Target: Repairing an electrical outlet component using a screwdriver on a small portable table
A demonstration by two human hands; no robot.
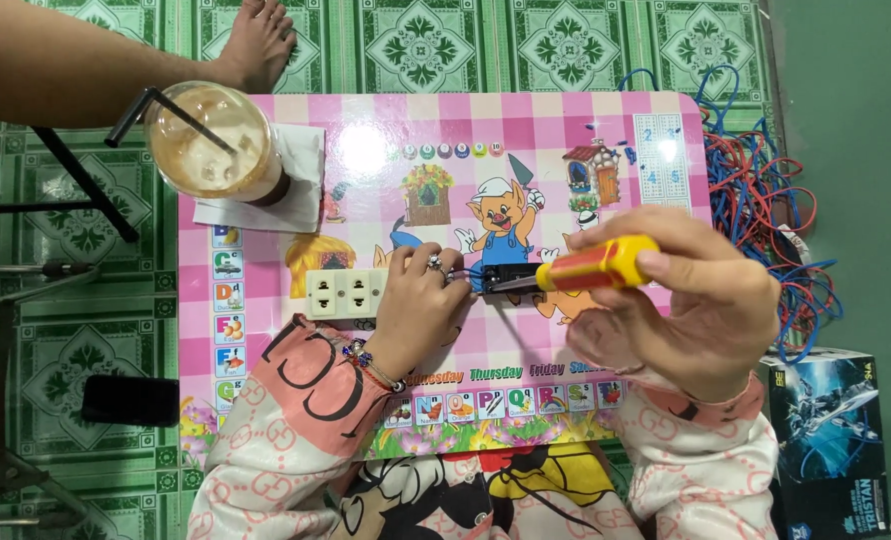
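Note:
My left hand (421, 305) rests on a small pink checkered table (366, 160), its fingers pinching a black electrical part (511, 274) and thin wires at the table's middle. A cream double wall socket (346, 293) lies just left of that hand. My right hand (681, 300) grips a screwdriver with a yellow and red handle (596, 265), its metal tip pointing left against the black part.
An iced coffee cup with a black straw (214, 142) stands on a white napkin at the table's back left. A tangle of red and blue wires (766, 210) lies on the floor to the right, with a printed box (831, 440) nearer me. Another person's leg and foot (251, 45) reach in at the back left.

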